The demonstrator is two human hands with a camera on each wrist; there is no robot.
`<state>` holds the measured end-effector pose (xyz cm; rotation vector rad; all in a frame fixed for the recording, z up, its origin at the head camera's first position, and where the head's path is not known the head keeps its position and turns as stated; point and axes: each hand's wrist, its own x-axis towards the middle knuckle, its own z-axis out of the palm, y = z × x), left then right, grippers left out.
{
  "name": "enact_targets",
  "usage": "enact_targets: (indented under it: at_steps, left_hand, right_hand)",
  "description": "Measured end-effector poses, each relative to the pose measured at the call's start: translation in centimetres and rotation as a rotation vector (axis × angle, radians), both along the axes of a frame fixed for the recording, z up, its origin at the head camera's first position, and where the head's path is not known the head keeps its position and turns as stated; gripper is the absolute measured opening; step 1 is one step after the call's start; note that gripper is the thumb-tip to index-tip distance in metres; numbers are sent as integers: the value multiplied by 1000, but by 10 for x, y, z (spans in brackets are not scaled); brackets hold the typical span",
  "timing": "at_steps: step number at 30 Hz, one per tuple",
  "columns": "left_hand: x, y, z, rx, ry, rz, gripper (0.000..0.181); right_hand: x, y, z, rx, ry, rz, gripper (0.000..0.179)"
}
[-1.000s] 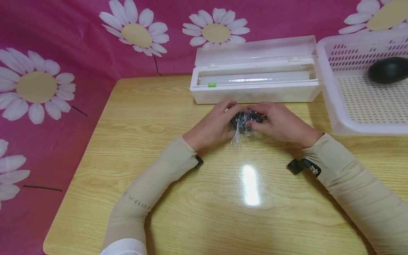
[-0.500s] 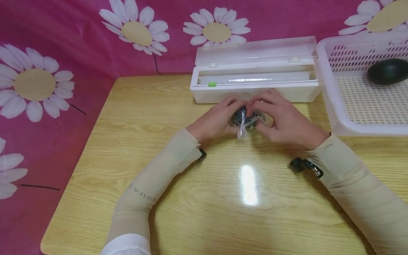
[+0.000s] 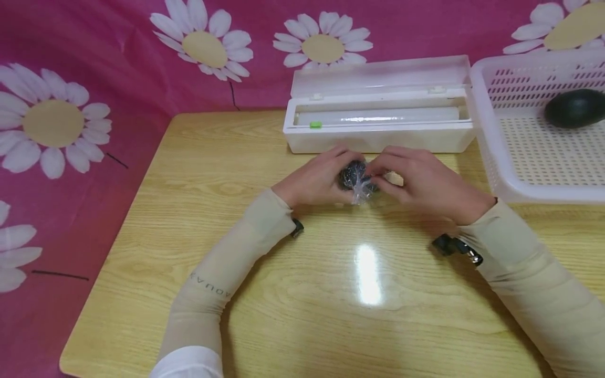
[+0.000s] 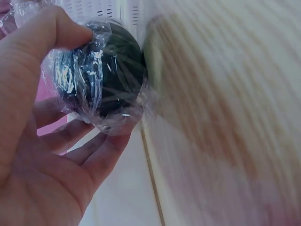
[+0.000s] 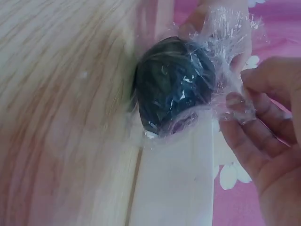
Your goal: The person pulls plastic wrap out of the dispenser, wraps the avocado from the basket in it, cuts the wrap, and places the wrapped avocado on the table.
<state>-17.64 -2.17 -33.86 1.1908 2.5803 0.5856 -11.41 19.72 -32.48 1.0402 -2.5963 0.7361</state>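
Note:
A rounded dark green fruit [image 3: 352,174], wrapped in crinkled cling film [image 3: 362,191], is held low over the table in front of the white box. My left hand [image 3: 319,178] grips it from the left; in the left wrist view the thumb lies on top of the film and the fingers are curled underneath the fruit [image 4: 124,70]. On the other side, my right hand [image 3: 420,176] pinches a loose edge of the film between thumb and fingers. That stretched film [image 5: 240,106] shows in the right wrist view, beside a gathered, twisted end of it.
Behind the hands stands a white cling film box [image 3: 378,140] with its lid raised and a film roll [image 3: 402,114] inside. A green slider [image 3: 315,125] sits on its front edge. At right, a white basket [image 3: 543,191] holds a dark oval fruit [image 3: 574,108].
My right hand has lifted off the fruit and drawn back to the right, now pinching loose film. My left hand keeps its grip, with the twisted film end shifting slightly.

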Motion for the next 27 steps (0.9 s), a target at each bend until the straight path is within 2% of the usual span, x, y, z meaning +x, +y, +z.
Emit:
enact_targets:
  at_steps: [3,8,14,18,22,27]
  left_hand:
    - [1,-3,2,-13,-17,-8,73]
    - [4,-6,4,-39,-52,-33,70]
    - [7,-11,5,-29,-97,-79,65]
    - [8,-17,5,-11,-152,-94,61]
    - [9,-22,4,-5,-197,-76,61]
    - [8,-25,1,2,-219,-59,59]
  right_hand:
    - [-1,-2,-1,21,-1,17,16]
    - [1,-9,-2,70,-4,24,7]
    - [9,-9,10,-78,-4,8,9]
    - [8,-10,13,-131,-29,57,12]
    - [7,-8,10,-147,-72,94,14]
    - [7,-6,7,-90,-99,211,19]
